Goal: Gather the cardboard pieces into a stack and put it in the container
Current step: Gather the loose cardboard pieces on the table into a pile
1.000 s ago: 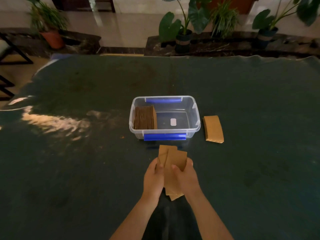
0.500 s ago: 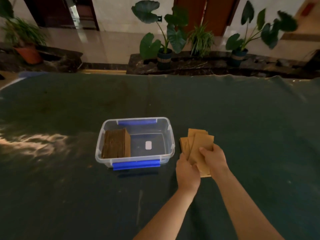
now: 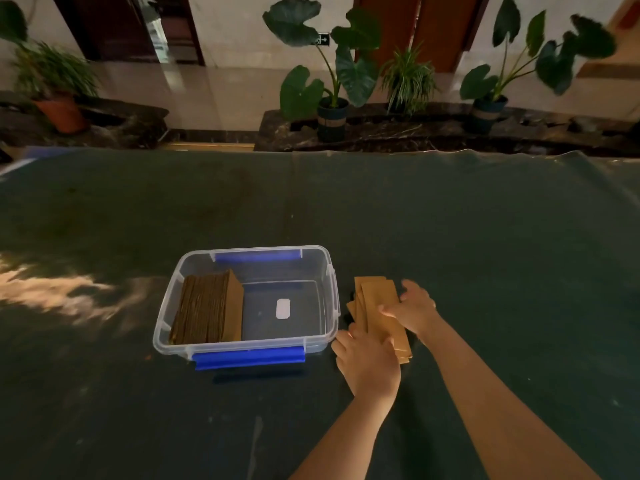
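Note:
Brown cardboard pieces (image 3: 375, 303) lie fanned on the table just right of a clear plastic container (image 3: 332, 289) with blue clips. My left hand (image 3: 369, 363) covers their near end, fingers on them. My right hand (image 3: 414, 308) presses on their right side, fingers spread over the top piece. Inside the container, a thick stack of cardboard (image 3: 209, 311) stands on edge against the left wall. The right half of the container floor is bare apart from a white label.
The dark green table cloth (image 3: 485, 254) stretches wide on all sides. Potted plants (image 3: 332, 81) and a stone ledge stand beyond the far edge. A patch of light falls on the cloth at the left.
Both hands carried the loose pieces from in front of the container to its right side and lowered them onto the pile lying there. The view swung right.

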`<state>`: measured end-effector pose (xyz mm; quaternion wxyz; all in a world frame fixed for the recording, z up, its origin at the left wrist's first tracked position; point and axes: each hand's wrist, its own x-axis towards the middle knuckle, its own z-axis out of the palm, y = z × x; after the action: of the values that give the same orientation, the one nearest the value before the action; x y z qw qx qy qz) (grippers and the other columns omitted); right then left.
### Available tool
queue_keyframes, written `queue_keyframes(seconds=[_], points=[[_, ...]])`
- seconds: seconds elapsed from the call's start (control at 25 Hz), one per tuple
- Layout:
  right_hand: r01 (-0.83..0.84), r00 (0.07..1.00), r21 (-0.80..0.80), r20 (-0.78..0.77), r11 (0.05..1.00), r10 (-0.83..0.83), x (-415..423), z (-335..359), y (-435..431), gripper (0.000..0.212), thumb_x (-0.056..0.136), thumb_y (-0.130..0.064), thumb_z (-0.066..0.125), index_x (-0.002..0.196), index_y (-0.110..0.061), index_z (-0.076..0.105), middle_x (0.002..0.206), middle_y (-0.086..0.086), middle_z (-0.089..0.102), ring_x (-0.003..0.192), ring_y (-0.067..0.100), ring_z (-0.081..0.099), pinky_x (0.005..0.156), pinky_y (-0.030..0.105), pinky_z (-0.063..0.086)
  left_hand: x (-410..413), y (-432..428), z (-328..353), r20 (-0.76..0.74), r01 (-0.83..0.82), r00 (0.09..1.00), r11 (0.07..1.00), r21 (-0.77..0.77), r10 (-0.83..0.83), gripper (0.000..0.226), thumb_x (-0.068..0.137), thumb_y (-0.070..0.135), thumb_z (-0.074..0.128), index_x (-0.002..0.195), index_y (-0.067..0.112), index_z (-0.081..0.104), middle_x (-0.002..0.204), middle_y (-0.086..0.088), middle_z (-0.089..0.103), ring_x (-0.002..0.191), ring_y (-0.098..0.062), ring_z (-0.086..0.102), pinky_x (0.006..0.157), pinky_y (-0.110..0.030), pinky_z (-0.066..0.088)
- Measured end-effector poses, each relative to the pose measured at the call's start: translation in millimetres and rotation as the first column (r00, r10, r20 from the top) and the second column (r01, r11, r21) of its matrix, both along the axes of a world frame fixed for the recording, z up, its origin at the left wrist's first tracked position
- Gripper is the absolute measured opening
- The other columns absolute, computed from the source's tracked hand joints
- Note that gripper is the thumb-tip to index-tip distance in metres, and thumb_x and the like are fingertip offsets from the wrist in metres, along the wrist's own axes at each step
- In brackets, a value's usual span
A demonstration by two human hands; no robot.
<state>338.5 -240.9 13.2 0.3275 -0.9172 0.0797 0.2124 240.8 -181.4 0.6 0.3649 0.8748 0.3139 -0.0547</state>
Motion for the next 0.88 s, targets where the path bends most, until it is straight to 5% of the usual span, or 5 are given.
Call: queue_keyframes(seconds=[0.12, 0.28, 0.68, 0.88], points=[[-0.385, 0.923, -0.088, -0.015, 0.919, 0.385, 27, 19, -4, 0.089, 0.074, -0.025, 0.072, 0.145, -0.031, 0.018, 0.152, 0.001, 0.023, 0.139, 0.030, 0.018, 0.111, 0.058, 0.025, 2, 0, 1, -0.005, -0.009, 1.000, 1.000, 0.002, 0.009, 0.058, 0.086, 0.044, 0.052, 0.131, 0.011, 0.034, 0.133, -0.010, 0.040, 0.122, -0.024, 0.037, 0.102, -0.035, 0.037], [-0.735, 0.675, -0.157, -0.261, 0.660, 0.690, 57, 40, 4, 0.078, 0.079, -0.034, 0.068, 0.144, -0.029, 0.025, 0.152, -0.002, 0.028, 0.139, 0.023, 0.027, 0.113, 0.045, 0.029, 2, -1, 1, -0.016, -0.001, 1.000, 0.999, 0.034, 0.001, 0.062, 0.087, 0.046, 0.051, 0.135, 0.013, 0.028, 0.137, -0.007, 0.038, 0.125, -0.022, 0.036, 0.105, -0.034, 0.035], [-0.854, 0.520, -0.298, -0.472, 0.426, 0.712, 66, 54, 27, 0.074, 0.076, -0.038, 0.072, 0.137, -0.016, 0.037, 0.144, 0.005, 0.041, 0.130, 0.028, 0.040, 0.103, 0.040, 0.038, -7, 0, -11, 0.018, 0.022, 1.000, 0.996, 0.082, -0.023, 0.065, 0.085, 0.047, 0.054, 0.137, 0.021, 0.025, 0.141, -0.001, 0.036, 0.128, -0.019, 0.033, 0.108, -0.034, 0.030], [-0.773, 0.631, -0.275, -0.243, 0.572, 0.737, 44, 54, -31, 0.059, 0.072, -0.045, 0.071, 0.121, -0.022, 0.047, 0.121, -0.004, 0.048, 0.112, 0.018, 0.047, 0.098, 0.039, 0.042, -21, 0, -17, 0.058, -0.014, 0.998, 0.996, -0.090, 0.019, 0.081, 0.075, 0.051, 0.064, 0.139, 0.018, 0.026, 0.139, -0.001, 0.037, 0.126, -0.018, 0.034, 0.105, -0.034, 0.033]])
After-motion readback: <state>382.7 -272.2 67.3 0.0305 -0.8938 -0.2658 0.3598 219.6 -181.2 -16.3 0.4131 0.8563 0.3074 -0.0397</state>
